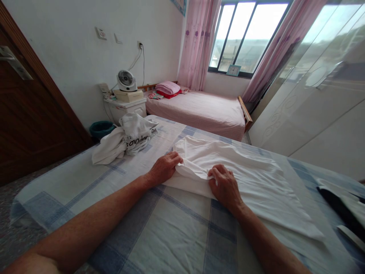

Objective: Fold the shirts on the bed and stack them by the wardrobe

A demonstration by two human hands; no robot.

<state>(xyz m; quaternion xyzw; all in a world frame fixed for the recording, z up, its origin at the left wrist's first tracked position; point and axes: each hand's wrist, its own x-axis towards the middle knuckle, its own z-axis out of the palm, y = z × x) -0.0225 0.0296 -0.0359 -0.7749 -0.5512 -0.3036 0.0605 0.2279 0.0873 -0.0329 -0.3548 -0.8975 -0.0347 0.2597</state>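
Observation:
A white garment (245, 163), probably a shirt, lies spread over the blue-and-white checked bed sheet (168, 228). My left hand (167, 167) pinches its near-left edge. To the right, my right hand (224, 184) grips the same near edge, fingers curled round the cloth. Between the two hands the fabric is gathered into a raised fold. Wrinkles run across the rest of the garment towards the right. A crumpled white garment with black lettering (134, 133) rests beyond my left hand, touching neither hand.
Black and white clothing (342, 205) lies at the right edge. Behind are a pink-covered bed (199, 110), a white nightstand (125, 110) bearing a fan (126, 80), and a teal bin (101, 129). A glossy wardrobe (316, 110) stands at right, a brown door (31, 114) at left.

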